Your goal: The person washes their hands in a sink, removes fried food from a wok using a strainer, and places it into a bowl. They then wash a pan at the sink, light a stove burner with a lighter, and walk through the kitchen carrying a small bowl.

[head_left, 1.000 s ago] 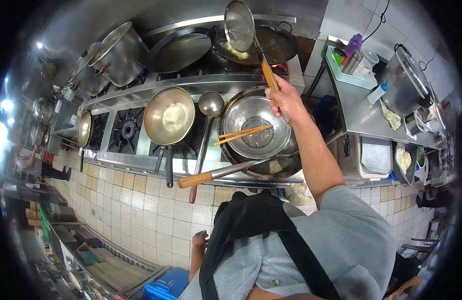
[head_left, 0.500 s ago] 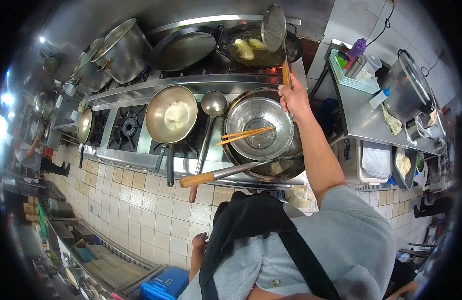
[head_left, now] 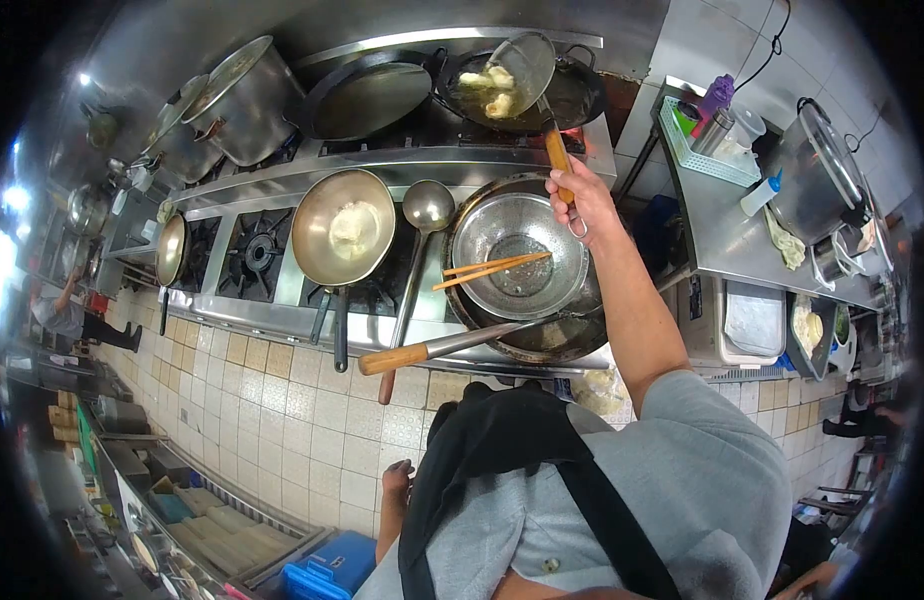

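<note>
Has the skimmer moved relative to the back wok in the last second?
Yes. The skimmer has swung down into the back wok, now cradling fried pieces.

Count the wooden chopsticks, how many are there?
2. Both thin wooden chopsticks lie side by side across the round perforated steel strainer bowl, near the right hand. Others may be hidden.
</note>
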Action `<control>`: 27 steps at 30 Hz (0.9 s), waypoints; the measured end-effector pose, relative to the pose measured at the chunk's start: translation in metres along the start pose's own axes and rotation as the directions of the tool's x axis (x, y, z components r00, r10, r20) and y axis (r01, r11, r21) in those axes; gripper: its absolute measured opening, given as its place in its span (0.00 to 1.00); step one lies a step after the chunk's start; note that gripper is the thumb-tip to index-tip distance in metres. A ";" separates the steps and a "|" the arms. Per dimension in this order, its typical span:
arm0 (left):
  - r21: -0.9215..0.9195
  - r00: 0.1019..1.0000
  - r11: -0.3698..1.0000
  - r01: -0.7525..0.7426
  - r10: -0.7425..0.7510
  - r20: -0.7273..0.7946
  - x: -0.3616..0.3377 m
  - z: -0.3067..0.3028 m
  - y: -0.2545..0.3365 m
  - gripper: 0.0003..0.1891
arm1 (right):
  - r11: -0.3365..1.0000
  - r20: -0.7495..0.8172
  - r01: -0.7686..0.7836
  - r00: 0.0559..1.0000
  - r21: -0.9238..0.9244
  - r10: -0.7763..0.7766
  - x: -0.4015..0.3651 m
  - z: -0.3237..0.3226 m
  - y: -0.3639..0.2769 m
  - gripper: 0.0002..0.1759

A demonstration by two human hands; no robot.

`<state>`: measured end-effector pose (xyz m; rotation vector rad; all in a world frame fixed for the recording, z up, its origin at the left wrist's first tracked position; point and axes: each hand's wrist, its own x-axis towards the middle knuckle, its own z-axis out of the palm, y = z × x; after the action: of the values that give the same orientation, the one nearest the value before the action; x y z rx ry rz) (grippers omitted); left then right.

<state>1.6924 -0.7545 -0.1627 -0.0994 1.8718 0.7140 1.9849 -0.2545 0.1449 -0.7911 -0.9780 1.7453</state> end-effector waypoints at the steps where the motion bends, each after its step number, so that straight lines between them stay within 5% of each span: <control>1: -0.001 1.000 1.000 0.005 -0.005 0.000 0.000 0.000 0.000 0.23 | 1.000 -0.001 0.000 1.000 0.000 0.000 -0.003 0.003 -0.002 0.15; 12: -0.009 1.000 1.000 -0.022 0.022 -0.004 0.023 0.000 -0.018 0.23 | 0.927 -0.014 0.065 0.997 -0.370 -0.076 -0.028 0.017 -0.009 0.35; 27: -0.045 1.000 0.999 -0.001 0.002 0.013 -0.002 0.002 -0.002 0.23 | 0.884 -0.181 0.137 0.954 -0.448 -0.239 -0.054 0.009 -0.039 0.34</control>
<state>1.6953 -0.7554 -0.1626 -0.1216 1.8445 0.7560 2.0125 -0.2985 0.1881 -1.1125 -1.2540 1.2456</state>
